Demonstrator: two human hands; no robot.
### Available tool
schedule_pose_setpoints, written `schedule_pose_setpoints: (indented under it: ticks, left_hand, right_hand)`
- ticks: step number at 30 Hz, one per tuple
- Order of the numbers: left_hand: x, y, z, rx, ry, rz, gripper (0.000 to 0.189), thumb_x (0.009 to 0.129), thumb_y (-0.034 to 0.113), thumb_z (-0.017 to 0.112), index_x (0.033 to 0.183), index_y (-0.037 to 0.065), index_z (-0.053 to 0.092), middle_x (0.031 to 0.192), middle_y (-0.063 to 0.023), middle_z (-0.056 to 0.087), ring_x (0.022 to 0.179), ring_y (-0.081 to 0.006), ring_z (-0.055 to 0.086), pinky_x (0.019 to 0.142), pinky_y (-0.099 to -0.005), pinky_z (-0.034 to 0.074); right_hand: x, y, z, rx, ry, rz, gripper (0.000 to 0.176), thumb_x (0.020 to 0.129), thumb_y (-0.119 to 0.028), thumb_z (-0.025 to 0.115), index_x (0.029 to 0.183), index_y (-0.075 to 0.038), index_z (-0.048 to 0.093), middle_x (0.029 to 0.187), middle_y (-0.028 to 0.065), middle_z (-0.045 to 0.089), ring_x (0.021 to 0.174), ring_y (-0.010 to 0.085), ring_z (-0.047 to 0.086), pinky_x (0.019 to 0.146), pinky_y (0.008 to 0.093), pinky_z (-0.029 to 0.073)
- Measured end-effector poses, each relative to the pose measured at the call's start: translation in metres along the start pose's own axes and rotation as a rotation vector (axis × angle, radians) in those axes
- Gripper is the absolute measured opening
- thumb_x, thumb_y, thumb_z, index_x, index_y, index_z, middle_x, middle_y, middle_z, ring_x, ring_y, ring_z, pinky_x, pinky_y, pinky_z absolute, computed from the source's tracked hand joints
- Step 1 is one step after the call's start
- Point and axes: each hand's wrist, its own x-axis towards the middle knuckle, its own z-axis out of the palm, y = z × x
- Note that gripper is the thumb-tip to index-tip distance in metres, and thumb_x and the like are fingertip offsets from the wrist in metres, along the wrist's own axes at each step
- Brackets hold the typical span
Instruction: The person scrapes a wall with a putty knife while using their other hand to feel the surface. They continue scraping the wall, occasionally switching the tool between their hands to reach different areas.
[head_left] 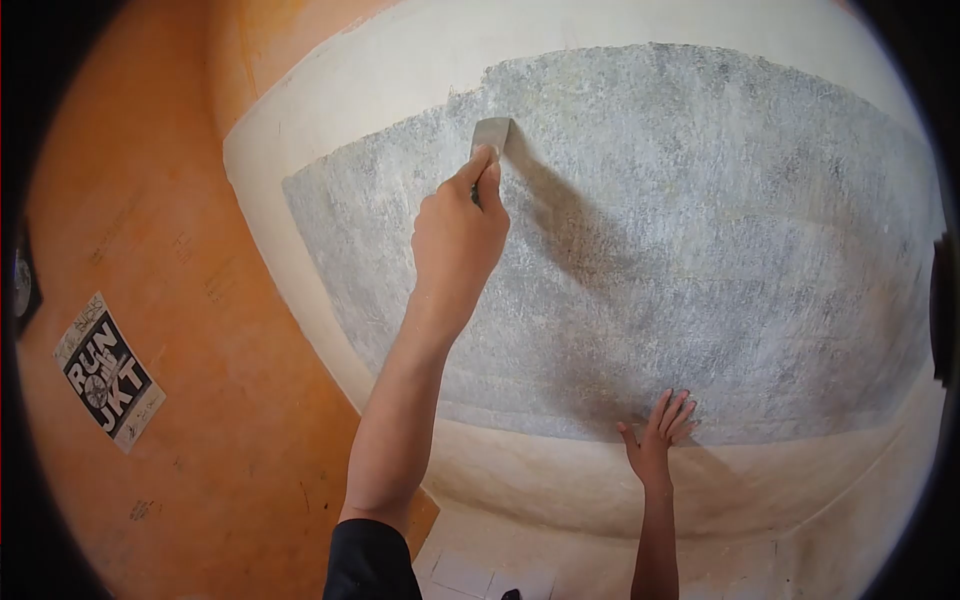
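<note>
My left hand (462, 232) is closed round a putty knife (491, 131), with a finger and the thumb near its metal blade. The blade's wide edge points up, at or very near the upper left part of a rough grey patch (700, 220) on the wall. Most of the knife's handle is hidden in my fist. Lower down on the right, my right hand (657, 433) has its fingers spread, lying against the patch's bottom edge, and holds nothing. A long shadow falls on the patch to the right of the knife.
Smooth off-white wall (330, 85) borders the grey patch. An orange wall (220, 400) meets it on the left, with a black-and-white "RUN JKT" sticker (108, 372) on it. Pale floor tiles (465, 575) show at the bottom. A dark object (942, 310) stands at the right edge.
</note>
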Motion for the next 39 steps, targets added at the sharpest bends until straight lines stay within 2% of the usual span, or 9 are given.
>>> schedule_pose_setpoints:
  ticks: [4, 8, 15, 22, 24, 33, 35, 36, 39]
  left_hand:
    - [0.033, 0.016, -0.011, -0.104, -0.024, -0.112, 0.036, 0.101, 0.031, 0.056, 0.123, 0.006, 0.070, 0.115, -0.0236, 0.070, 0.111, -0.0375, 0.067, 0.095, -0.0384, 0.052]
    - [0.015, -0.006, -0.017, -0.037, -0.055, -0.051, 0.034, 0.101, 0.030, 0.054, 0.122, 0.010, 0.072, 0.088, -0.0217, 0.074, 0.073, -0.0337, 0.072, 0.066, -0.0393, 0.055]
    - [0.036, -0.018, -0.008, -0.060, 0.071, 0.083, 0.034, 0.101, 0.031, 0.055, 0.123, 0.011, 0.071, 0.096, -0.0204, 0.074, 0.079, -0.0345, 0.072, 0.069, -0.0414, 0.056]
    - [0.038, -0.004, -0.012, -0.070, -0.058, -0.133, 0.034, 0.101, 0.032, 0.054, 0.124, 0.013, 0.071, 0.096, -0.0209, 0.074, 0.087, -0.0364, 0.073, 0.076, -0.0425, 0.057]
    - [0.032, -0.019, -0.012, -0.138, -0.007, -0.048, 0.035, 0.101, 0.034, 0.056, 0.123, 0.011, 0.071, 0.108, -0.0232, 0.071, 0.101, -0.0388, 0.070, 0.088, -0.0405, 0.054]
    - [0.033, -0.025, -0.024, -0.033, -0.043, -0.012, 0.035, 0.101, 0.034, 0.055, 0.125, 0.013, 0.070, 0.096, -0.0247, 0.072, 0.090, -0.0420, 0.070, 0.079, -0.0458, 0.056]
    - [0.026, -0.036, -0.030, 0.065, -0.126, 0.009, 0.034, 0.105, 0.030, 0.047, 0.125, 0.012, 0.068, 0.076, -0.0187, 0.072, 0.069, -0.0390, 0.071, 0.060, -0.0452, 0.056]
    - [0.014, -0.040, -0.028, 0.032, -0.104, 0.006, 0.035, 0.101, 0.033, 0.054, 0.124, 0.012, 0.070, 0.090, -0.0242, 0.072, 0.085, -0.0428, 0.070, 0.074, -0.0467, 0.057]
    - [0.025, -0.040, -0.032, -0.056, -0.081, 0.056, 0.035, 0.101, 0.033, 0.054, 0.124, 0.012, 0.070, 0.089, -0.0245, 0.072, 0.083, -0.0428, 0.070, 0.074, -0.0468, 0.057]
  right_hand:
    - [0.001, 0.000, -0.014, -0.033, -0.001, -0.036, 0.101, 0.096, -0.062, 0.051, 0.159, -0.001, 0.003, 0.164, 0.0279, -0.014, 0.149, 0.0496, -0.019, 0.110, 0.0718, -0.013]
    - [-0.004, -0.003, -0.009, -0.018, 0.013, -0.042, 0.100, 0.096, -0.063, 0.050, 0.160, -0.001, 0.004, 0.164, 0.0272, -0.013, 0.149, 0.0490, -0.018, 0.110, 0.0716, -0.013]
    - [-0.005, -0.003, -0.002, -0.043, -0.014, -0.016, 0.100, 0.096, -0.065, 0.046, 0.160, -0.001, 0.004, 0.164, 0.0271, -0.012, 0.149, 0.0489, -0.018, 0.110, 0.0720, -0.012]
    - [0.015, 0.000, 0.028, -0.046, 0.242, -0.058, 0.105, 0.095, -0.070, 0.044, 0.159, 0.002, 0.000, 0.164, 0.0270, -0.013, 0.150, 0.0465, -0.018, 0.111, 0.0707, -0.012]
    - [0.004, -0.016, 0.031, -0.047, 0.289, -0.024, 0.108, 0.094, -0.071, 0.045, 0.159, 0.001, -0.002, 0.165, 0.0250, -0.014, 0.151, 0.0444, -0.019, 0.112, 0.0688, -0.013]
    - [0.089, -0.104, -0.055, -0.060, 0.607, -0.142, 0.073, 0.104, -0.043, 0.043, 0.158, -0.001, 0.020, 0.167, 0.0209, 0.007, 0.152, 0.0455, -0.003, 0.114, 0.0684, -0.009]
    - [0.117, -0.124, -0.076, -0.080, 0.720, -0.252, 0.066, 0.105, -0.038, 0.042, 0.158, -0.003, 0.024, 0.167, 0.0174, 0.010, 0.153, 0.0426, 0.000, 0.115, 0.0674, -0.006]
    - [0.129, -0.127, -0.082, -0.089, 0.729, -0.253, 0.066, 0.105, -0.038, 0.042, 0.158, -0.003, 0.024, 0.167, 0.0174, 0.010, 0.153, 0.0426, 0.000, 0.115, 0.0674, -0.006]
    - [0.152, -0.130, -0.086, -0.201, 0.819, -0.318, 0.061, 0.106, -0.035, 0.040, 0.157, -0.004, 0.029, 0.166, 0.0154, 0.019, 0.153, 0.0394, 0.008, 0.117, 0.0644, -0.002]
